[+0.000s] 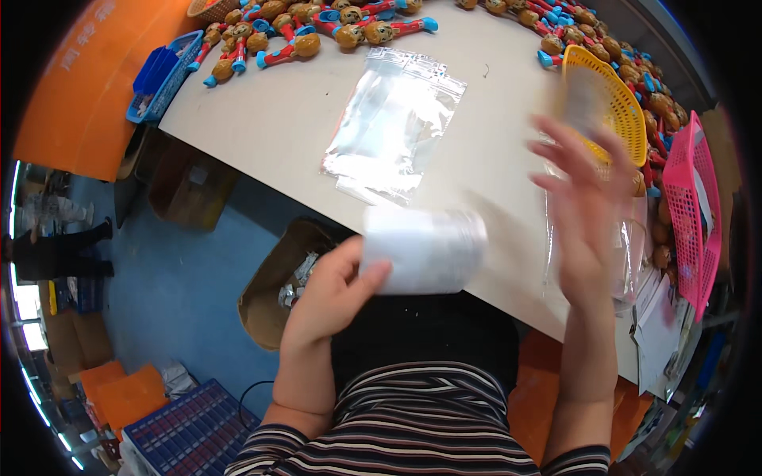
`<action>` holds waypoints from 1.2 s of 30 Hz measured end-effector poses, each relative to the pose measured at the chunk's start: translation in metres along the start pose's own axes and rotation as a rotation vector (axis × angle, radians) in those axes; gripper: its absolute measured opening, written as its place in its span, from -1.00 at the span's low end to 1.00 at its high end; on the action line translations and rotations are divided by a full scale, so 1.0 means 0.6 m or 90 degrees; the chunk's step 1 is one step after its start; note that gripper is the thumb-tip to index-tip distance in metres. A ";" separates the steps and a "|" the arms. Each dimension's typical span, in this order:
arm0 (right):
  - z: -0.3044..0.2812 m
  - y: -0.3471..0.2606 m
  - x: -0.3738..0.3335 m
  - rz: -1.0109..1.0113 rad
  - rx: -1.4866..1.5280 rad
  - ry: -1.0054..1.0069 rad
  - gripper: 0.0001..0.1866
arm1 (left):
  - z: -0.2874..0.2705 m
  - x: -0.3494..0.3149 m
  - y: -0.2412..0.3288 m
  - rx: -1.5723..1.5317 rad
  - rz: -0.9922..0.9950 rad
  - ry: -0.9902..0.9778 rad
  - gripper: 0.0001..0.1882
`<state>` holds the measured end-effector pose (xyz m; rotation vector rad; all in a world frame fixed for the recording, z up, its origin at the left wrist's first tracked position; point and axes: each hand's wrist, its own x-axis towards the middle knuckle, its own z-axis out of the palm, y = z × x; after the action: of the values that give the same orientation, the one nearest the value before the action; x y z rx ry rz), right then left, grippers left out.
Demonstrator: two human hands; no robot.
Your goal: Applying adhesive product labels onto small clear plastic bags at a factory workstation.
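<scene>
Bags of clear plastic (389,119) lay overlapping in a shiny pile on the pale tabletop (270,111). On the near side of that pile, over the table's edge, the left hand (333,289) held a white packet (417,250), its far end smeared by blur. The thumb pressed on the packet's near face and the other fingers curled behind its left end, pinching it between them; the hidden fingertips could not be made out. To the right of the pile, the right hand (591,190) was raised, blurred, its fingers spread and curving upward. A grey blurred thing (586,91) showed just beyond those fingers, and whether they touched it could not be told. Also right of the pile stood a yellow basket (633,111), with a pink basket (690,230) farther right and nearer the person. More clear plastic (631,254) lay to the pile's right, below the right hand's fingers, with white papers (655,325) nearer the person. Figures with brown heads and red and blue bodies (305,45) were heaped beyond the pile, and a second heap of such figures (599,49) spread beyond it to the right. A light blue basket (163,103) stood left of the pile, and a cardboard box (262,313) with silvery scraps sat on the floor, below and left of it.
</scene>
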<state>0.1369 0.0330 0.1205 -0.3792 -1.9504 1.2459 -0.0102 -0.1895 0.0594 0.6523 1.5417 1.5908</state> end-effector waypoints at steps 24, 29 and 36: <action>-0.102 0.121 0.021 0.310 0.009 -0.095 -0.69 | 0.015 -0.014 0.055 0.326 0.163 -0.472 -0.82; -0.108 0.116 0.058 0.373 -0.009 -0.185 -0.77 | -0.025 -0.019 0.061 0.300 0.237 -0.487 -0.86; -0.083 0.153 0.067 0.350 -0.016 -0.259 -0.86 | 0.106 0.027 0.049 0.658 0.172 -0.345 -0.63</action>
<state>0.1336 0.1330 0.0704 -0.7608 -2.2905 1.7542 0.0274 -0.1381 0.0931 1.7359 1.8066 0.5591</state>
